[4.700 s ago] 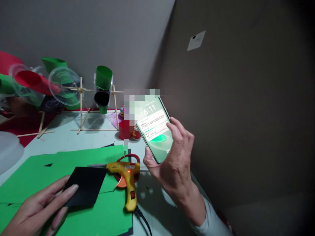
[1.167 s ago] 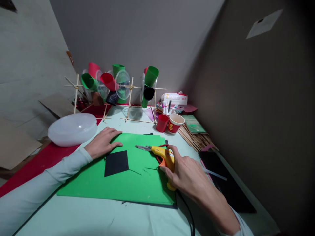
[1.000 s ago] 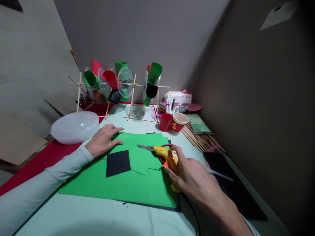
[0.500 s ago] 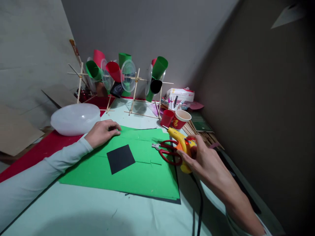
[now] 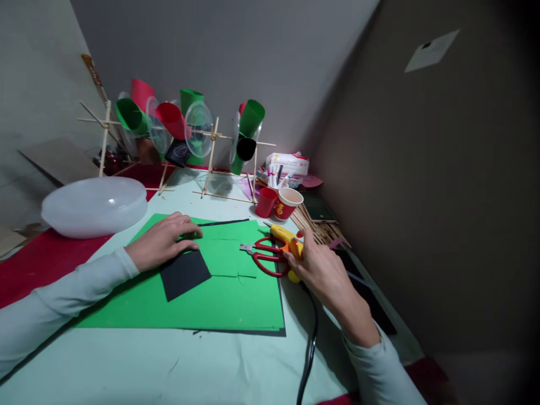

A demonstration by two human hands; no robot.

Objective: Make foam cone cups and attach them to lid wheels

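My right hand (image 5: 327, 267) is wrapped round a yellow hot glue gun (image 5: 280, 233), whose nozzle points left and away from me. A black cord runs from it toward the front edge. Just left of the gun, red-handled scissors (image 5: 269, 264) lie shut on green paper sheets (image 5: 236, 306). My left hand (image 5: 169, 241) rests over the green paper, thumb and fingers apart, with nothing visible between them. Its thumb is at the upper edge of a black paper square (image 5: 185, 275); whether it touches the square I cannot tell.
Behind the paper stands a stick frame (image 5: 211, 157) carrying clear discs and red, green and black paper tubes. A translucent plastic bowl (image 5: 95, 208) is at left. A red cup (image 5: 265, 202), a paper cup (image 5: 288, 203) and wooden sticks (image 5: 310, 222) sit at right.
My view has swung to the right. My left hand has come nearer to the black square. The glue gun has gone lower with my right hand, close against the scissors' handles.
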